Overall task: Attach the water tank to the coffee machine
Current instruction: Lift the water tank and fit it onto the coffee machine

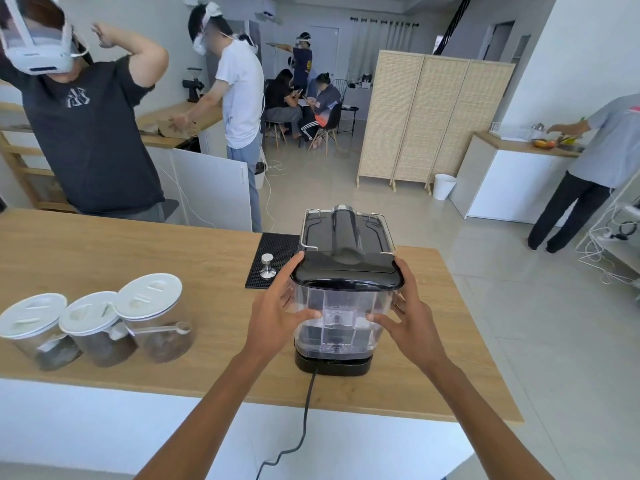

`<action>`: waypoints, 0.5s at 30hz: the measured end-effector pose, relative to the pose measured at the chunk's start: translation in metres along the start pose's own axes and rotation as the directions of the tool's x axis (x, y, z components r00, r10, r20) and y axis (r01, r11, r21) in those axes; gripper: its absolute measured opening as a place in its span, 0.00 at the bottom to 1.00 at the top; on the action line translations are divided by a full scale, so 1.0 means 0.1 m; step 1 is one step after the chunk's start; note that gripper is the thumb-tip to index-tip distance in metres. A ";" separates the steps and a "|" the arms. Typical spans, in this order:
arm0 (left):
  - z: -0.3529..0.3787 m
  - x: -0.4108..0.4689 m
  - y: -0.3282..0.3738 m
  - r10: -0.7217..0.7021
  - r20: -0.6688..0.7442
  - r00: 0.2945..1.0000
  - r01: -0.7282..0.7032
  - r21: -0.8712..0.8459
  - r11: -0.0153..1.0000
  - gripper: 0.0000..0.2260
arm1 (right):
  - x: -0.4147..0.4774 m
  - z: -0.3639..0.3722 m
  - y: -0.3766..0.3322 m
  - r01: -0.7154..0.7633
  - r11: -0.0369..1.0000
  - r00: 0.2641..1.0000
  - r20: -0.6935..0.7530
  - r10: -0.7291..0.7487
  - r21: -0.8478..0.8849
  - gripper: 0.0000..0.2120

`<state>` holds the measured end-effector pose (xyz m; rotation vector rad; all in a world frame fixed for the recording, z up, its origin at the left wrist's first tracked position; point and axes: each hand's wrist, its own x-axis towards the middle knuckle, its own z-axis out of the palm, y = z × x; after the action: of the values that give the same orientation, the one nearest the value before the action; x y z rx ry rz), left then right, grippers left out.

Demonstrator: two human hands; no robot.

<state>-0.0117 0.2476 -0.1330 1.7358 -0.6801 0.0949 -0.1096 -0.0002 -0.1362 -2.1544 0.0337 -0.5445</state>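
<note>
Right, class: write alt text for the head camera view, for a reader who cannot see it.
Two bare hands, left hand and right hand, grip the sides of a clear water tank at the back of a black coffee machine on a wooden counter. Three lidded jars stand at left; a tamper rests on a black mat.

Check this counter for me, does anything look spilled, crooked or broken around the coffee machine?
Nothing stands out. The clear water tank sits upright at the back of the coffee machine, held between the left hand and right hand. The three jars stand upright with lids on, and no spill shows on the counter.
</note>
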 end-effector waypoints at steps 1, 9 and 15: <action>0.00 0.01 -0.02 0.002 -0.004 1.000 -0.003 -0.006 1.000 0.48 | 0.01 0.02 0.01 0.002 1.000 1.000 -0.006 -0.002 -0.007 0.54; 0.04 0.07 -0.14 0.036 -0.014 0.999 -0.035 0.035 0.999 0.47 | -0.04 0.14 0.08 -0.047 0.999 0.997 -0.054 0.046 -0.019 0.52; 0.17 0.06 -0.15 0.031 -0.059 0.998 -0.032 -0.024 0.999 0.49 | -0.01 0.10 0.10 -0.063 0.998 0.995 -0.078 0.061 -0.024 0.51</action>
<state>-0.0049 0.2314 -0.1485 1.6926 -0.6628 0.1581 -0.1048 0.0016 -0.1494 -2.1497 0.1511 -0.5939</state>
